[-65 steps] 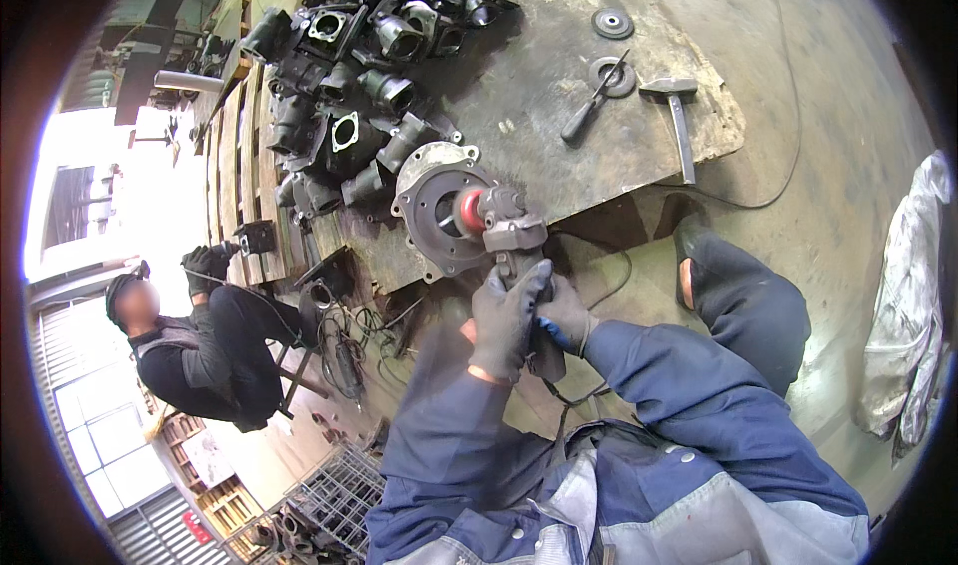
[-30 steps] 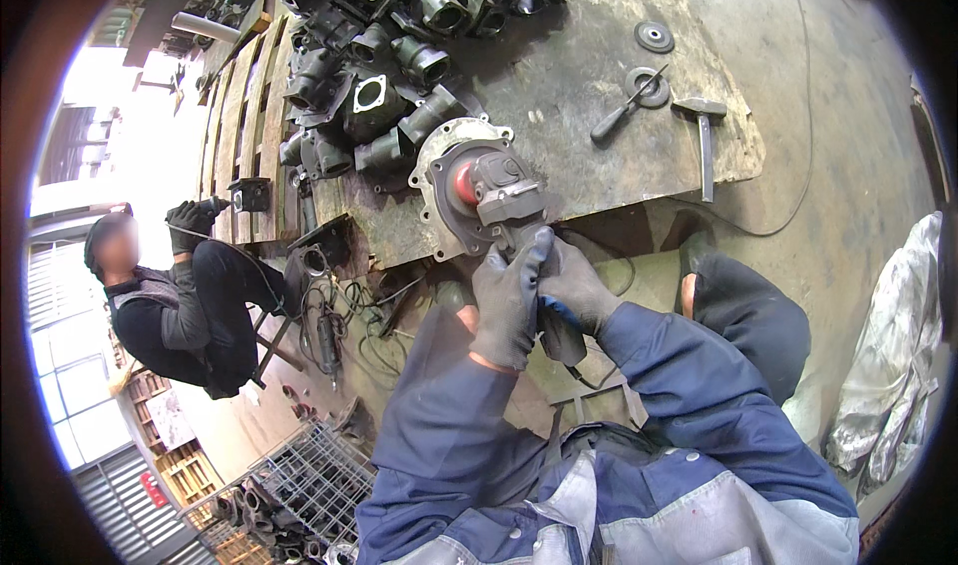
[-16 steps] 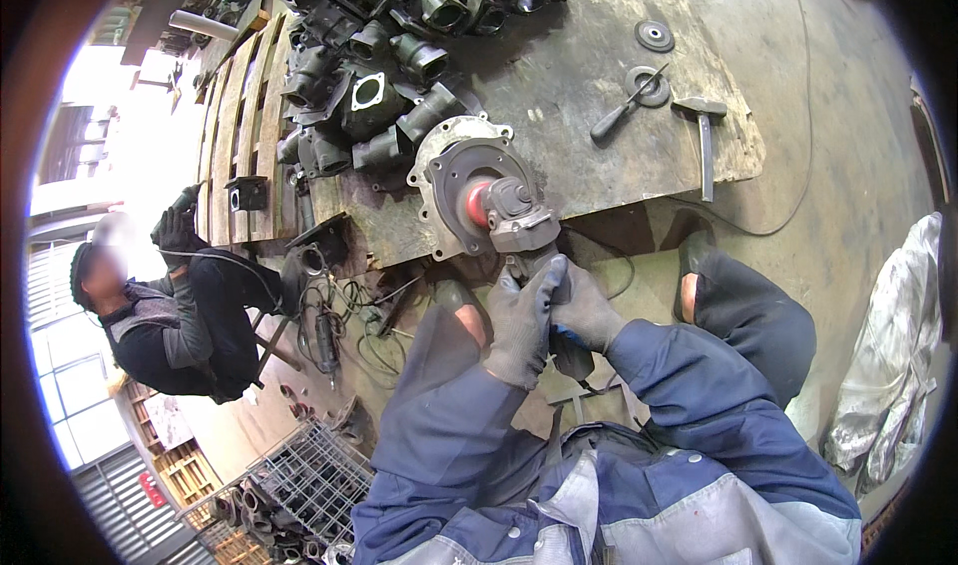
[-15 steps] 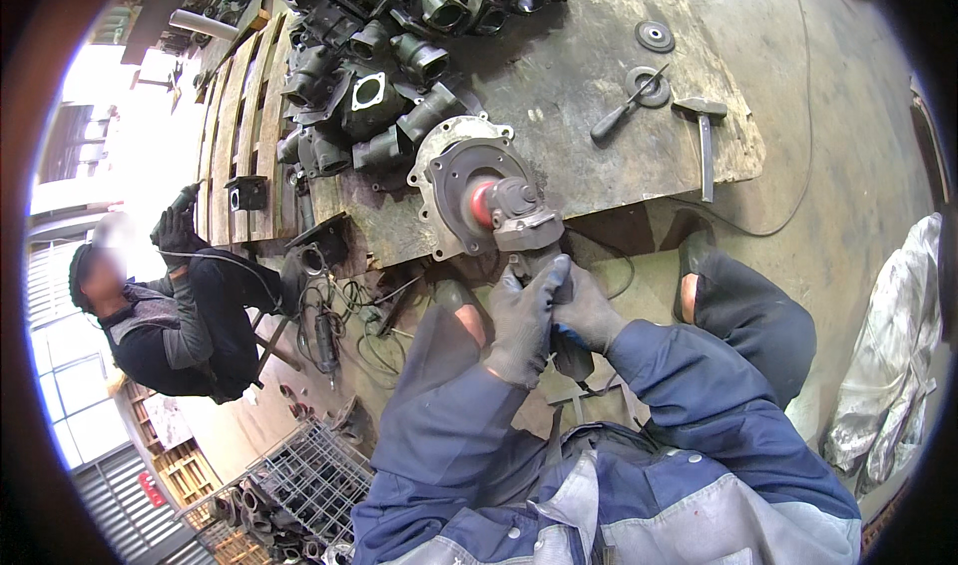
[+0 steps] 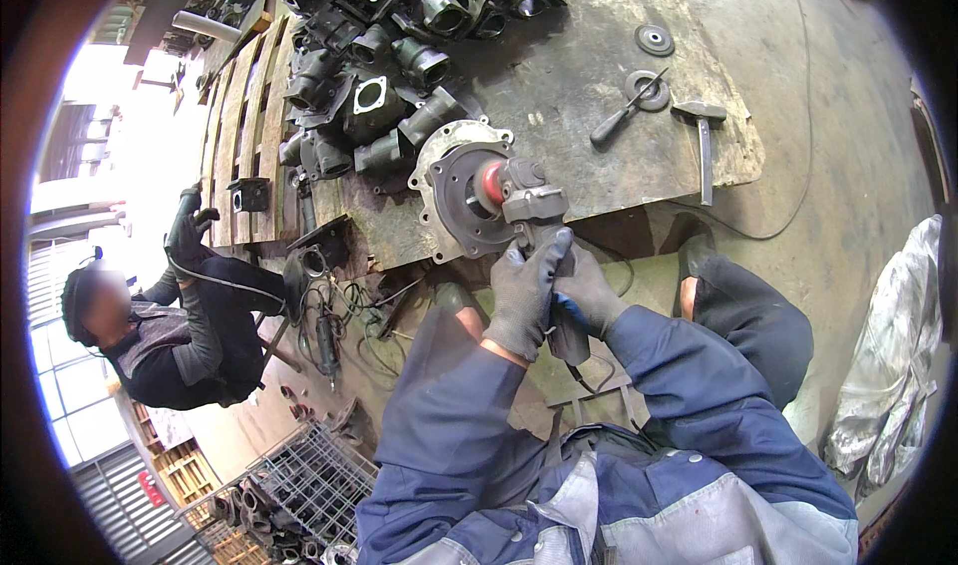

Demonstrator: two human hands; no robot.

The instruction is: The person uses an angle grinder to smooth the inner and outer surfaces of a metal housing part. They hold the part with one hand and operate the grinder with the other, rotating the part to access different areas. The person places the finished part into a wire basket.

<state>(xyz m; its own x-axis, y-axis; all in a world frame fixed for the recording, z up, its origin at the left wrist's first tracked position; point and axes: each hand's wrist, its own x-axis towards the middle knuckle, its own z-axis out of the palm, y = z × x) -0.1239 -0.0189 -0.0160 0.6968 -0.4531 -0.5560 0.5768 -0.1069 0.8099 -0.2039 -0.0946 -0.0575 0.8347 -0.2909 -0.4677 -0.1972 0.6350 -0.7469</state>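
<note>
In grey gloves, my left hand (image 5: 524, 295) and my right hand (image 5: 589, 290) are both wrapped round the body of an angle grinder (image 5: 536, 204). Its head and red disc (image 5: 492, 182) lie over a round dark metal flange part (image 5: 454, 191) with bolt ears round its rim. I cannot tell whether the disc touches the metal. The flange part sits at the front edge of the worktable (image 5: 599, 191). Behind it, several black pipe-shaped castings (image 5: 384, 151) are heaped.
On the table's right lie a hammer (image 5: 706, 151), a screwdriver-like tool (image 5: 617, 124) across a disc, and another disc (image 5: 655, 39). A person (image 5: 165, 335) sits at left by a wooden pallet (image 5: 235, 136). A wire basket (image 5: 309, 475) holds castings. Cables (image 5: 349, 315) lie on the floor.
The grinder's head has shifted slightly up and to the right over the flange part, both hands still round it. The person at left has moved their arms.
</note>
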